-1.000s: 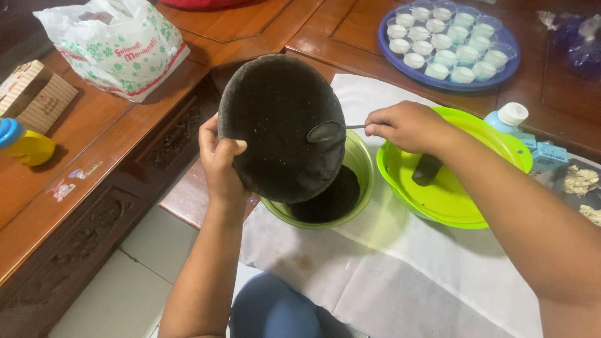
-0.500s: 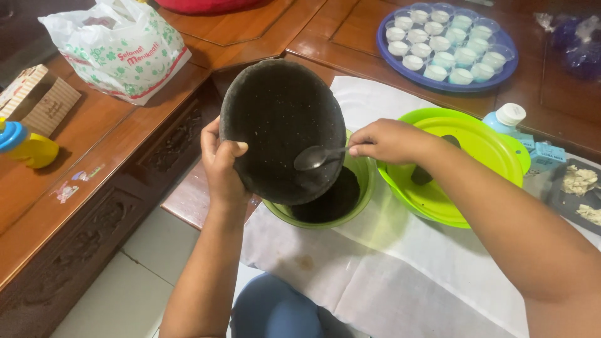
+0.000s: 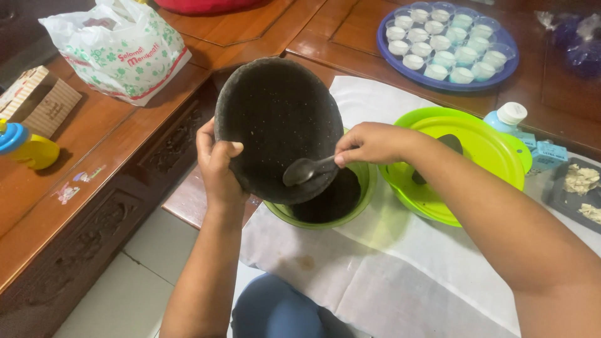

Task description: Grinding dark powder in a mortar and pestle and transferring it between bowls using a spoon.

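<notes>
My left hand (image 3: 219,166) grips the rim of a round black stone mortar (image 3: 275,122), tilted steeply over a green bowl (image 3: 360,203). Dark paste lies inside the green bowl (image 3: 332,200). My right hand (image 3: 372,144) holds a metal spoon (image 3: 303,170) whose bowl end rests against the lower inside of the mortar. Both forearms reach in from the bottom of the view.
A green lid (image 3: 476,156) with a dark utensil on it sits to the right. A blue tray (image 3: 447,81) of several small white cups stands at the back. A white cloth (image 3: 388,275) covers the table. A printed plastic bag (image 3: 119,53), a box (image 3: 37,100) and a yellow bottle (image 3: 28,150) lie left.
My right hand has brought the spoon down and to the left, from the mortar's right rim to its lower inside. The mortar stays tilted over the green bowl.
</notes>
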